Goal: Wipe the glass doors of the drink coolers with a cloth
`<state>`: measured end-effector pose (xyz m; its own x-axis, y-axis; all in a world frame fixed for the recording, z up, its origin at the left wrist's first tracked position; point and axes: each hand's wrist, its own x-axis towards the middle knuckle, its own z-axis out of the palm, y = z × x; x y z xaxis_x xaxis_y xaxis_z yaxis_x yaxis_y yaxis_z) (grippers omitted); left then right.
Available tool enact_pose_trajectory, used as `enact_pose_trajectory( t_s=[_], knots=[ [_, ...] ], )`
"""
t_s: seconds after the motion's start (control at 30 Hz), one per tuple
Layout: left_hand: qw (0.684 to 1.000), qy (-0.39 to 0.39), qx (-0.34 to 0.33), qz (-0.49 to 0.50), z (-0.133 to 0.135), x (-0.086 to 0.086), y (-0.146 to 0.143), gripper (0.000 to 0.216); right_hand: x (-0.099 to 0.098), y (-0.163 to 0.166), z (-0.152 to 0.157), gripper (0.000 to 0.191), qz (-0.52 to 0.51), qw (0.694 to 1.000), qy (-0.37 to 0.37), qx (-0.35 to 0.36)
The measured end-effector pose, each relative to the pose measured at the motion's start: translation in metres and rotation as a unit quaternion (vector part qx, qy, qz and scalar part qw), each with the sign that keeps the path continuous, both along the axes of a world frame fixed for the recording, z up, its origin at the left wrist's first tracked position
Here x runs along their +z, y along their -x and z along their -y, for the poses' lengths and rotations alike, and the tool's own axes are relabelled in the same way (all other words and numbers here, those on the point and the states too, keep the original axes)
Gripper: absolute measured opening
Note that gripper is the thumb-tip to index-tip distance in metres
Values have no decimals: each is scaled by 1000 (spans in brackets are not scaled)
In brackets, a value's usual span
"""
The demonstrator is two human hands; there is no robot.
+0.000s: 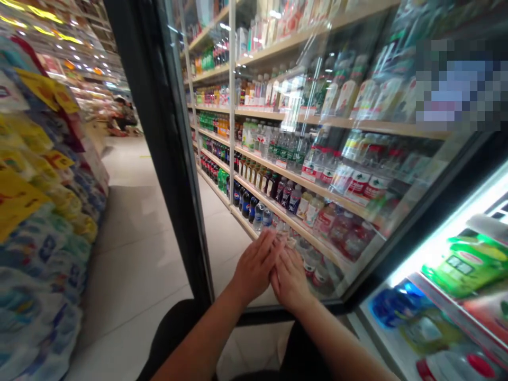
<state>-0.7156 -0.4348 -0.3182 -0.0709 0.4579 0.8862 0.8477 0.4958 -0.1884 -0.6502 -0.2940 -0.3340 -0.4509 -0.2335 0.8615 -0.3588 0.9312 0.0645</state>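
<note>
My left hand [254, 267] and my right hand [291, 278] are side by side in front of the glass door [333, 159] of a drinks cooler, near its lower edge. Their fingers point forward, stretched out, and meet or overlap at the tips. Neither hand holds anything that I can see. The fingertips seem to be at the glass, though blur keeps me from telling firm contact. The door stands open, its black frame [170, 137] rising to the left of my hands. Through the pane, shelves of bottled drinks [278, 145] show.
At right, the lit cooler interior holds a green package [464, 262] and several bottles [428, 328]. Stacked packs [43, 248] with yellow signs line the left side of the tiled aisle [137, 233]. A person [125, 114] is low down farther along it.
</note>
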Motion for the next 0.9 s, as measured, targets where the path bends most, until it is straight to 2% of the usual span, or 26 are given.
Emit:
enact_pose_trajectory(
  t_s=[0.1, 0.17, 0.27, 0.37, 0.4, 0.47, 0.57, 0.63, 0.8, 0.9],
  knots=[
    [997, 75, -29, 10, 23, 5, -3, 64, -2, 1, 8, 63, 5, 999, 8, -35],
    [999, 46, -24, -2, 34, 11, -3, 64, -11, 3, 11, 60, 4, 999, 11, -53],
    [997, -40, 55, -29, 33, 23, 3, 61, -37, 6, 5, 53, -25, 997, 0, -68],
    [983, -70, 162, -50, 20, 30, 13, 56, -56, 9, -18, 44, -67, 996, -43, -43],
    [978, -69, 189, -58, 15, 30, 17, 55, -55, 9, -27, 43, -75, 995, -56, -34],
    [971, -69, 216, -79, 8, 27, 23, 55, -41, 9, -46, 37, -82, 994, -61, -33],
    [968, -81, 220, -95, 3, 17, 30, 60, -9, 8, -65, 36, -96, 994, -18, -42],
    [968, -92, 216, -91, 2, 13, 32, 63, 0, 9, -68, 42, -107, 994, 11, -26],
    [969, -102, 206, -91, 2, 11, 33, 63, -25, 14, -54, 49, -104, 994, 4, -11],
    [970, -96, 207, -89, 2, 12, 34, 66, -18, 21, -38, 51, -89, 996, 29, 4]
  ],
)
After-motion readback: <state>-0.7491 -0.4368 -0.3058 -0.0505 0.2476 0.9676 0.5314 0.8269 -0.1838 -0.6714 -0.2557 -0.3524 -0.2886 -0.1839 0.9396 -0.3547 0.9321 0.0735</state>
